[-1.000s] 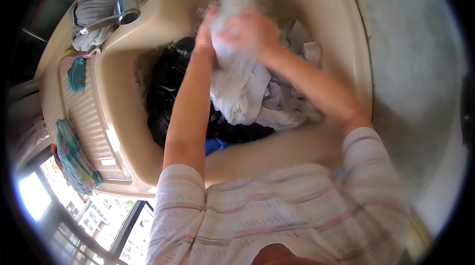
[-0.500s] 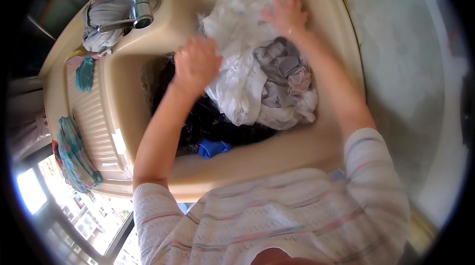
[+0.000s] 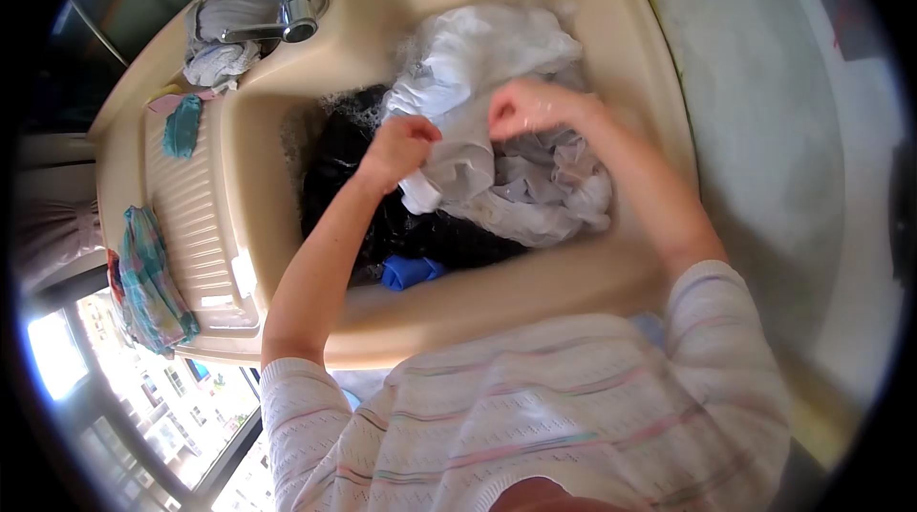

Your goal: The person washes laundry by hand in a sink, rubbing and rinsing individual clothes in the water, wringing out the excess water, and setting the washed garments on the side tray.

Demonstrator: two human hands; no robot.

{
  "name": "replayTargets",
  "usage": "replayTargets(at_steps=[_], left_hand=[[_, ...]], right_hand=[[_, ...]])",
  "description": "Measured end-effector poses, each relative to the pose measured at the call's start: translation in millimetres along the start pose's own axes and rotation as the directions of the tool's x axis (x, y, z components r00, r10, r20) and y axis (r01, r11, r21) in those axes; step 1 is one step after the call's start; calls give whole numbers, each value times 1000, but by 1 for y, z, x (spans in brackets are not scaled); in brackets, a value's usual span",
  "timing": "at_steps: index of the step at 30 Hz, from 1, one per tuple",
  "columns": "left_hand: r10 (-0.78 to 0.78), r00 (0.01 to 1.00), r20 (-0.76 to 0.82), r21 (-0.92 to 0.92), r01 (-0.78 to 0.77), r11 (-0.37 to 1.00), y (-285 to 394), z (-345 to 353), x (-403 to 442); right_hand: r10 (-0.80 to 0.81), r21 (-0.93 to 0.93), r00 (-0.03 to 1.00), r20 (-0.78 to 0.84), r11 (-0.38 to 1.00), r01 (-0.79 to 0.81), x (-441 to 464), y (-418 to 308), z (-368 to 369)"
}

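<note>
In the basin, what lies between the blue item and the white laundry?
Black fabric lies between the blue item and the white laundry, as the head view shows.

Laundry [image 3: 497, 44] lies in the basin [image 3: 650, 53], with the drainboard [image 3: 196, 216] left and the tap [image 3: 301, 10] behind, leftward.

We are looking at what seems to be a home's laundry corner. A tan sink [image 3: 250, 154] is giving it away: a ribbed washboard [image 3: 180, 202] is running along the sink's left side, a tap [image 3: 300, 8] is rising at the sink's far left corner, and wet clothes [image 3: 501, 39] are soaking inside the sink. To the sink's left, a curtain [image 3: 62, 225] is hanging and a window [image 3: 57, 354] is letting in daylight.
</note>
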State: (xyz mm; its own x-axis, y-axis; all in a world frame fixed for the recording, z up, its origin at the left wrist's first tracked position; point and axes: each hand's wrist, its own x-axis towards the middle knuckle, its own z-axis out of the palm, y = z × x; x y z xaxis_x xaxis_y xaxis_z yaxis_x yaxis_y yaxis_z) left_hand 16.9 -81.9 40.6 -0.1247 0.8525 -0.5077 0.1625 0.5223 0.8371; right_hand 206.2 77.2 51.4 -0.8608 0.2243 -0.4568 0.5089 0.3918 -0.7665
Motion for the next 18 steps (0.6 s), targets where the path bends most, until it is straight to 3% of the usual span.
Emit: replayTargets(at_steps=[1,2,3,5,7,8,11,12,14,15,18], left_hand=[[39,999,-22,-24,-40,999,12,-6,-2],[51,997,-52,-85,-55,995,26,-9,-6],[62,995,-82,-146,-74,987,40,-11,-9],[71,988,-136,-215,-99,971,49,-13,-7],[62,982,-177,-231,-103,967,49,-15,3],[-8,988,-156,-390,-54,919,51,-15,6],[182,969,-167,38,-178,983,57,-8,6],[222,962,-158,481,-121,868,62,-4,-4],[229,961,-157,767,-27,641,52,1,-19],[236,959,-158,871,23,491,48,1,-22],[369,897,-244,832,-2,555,44,-17,-19]], right_hand=[[-31,-35,998,53,999,33,-5,-7,15],[-55,-200,996,-66,979,40,-5,-8,34],[70,-294,987,-143,950,-110,-4,-17,48],[-20,-118,944,-330,993,-20,3,-13,69],[-130,-143,870,-476,987,69,16,-11,93],[-175,-156,821,-543,982,107,18,-8,103],[120,78,760,-639,993,-91,28,1,96],[102,117,764,-638,992,-34,32,9,85],[130,298,777,-616,951,77,15,-1,61],[137,380,784,-606,915,133,8,-8,48],[71,365,825,-560,915,170,6,-13,25]])
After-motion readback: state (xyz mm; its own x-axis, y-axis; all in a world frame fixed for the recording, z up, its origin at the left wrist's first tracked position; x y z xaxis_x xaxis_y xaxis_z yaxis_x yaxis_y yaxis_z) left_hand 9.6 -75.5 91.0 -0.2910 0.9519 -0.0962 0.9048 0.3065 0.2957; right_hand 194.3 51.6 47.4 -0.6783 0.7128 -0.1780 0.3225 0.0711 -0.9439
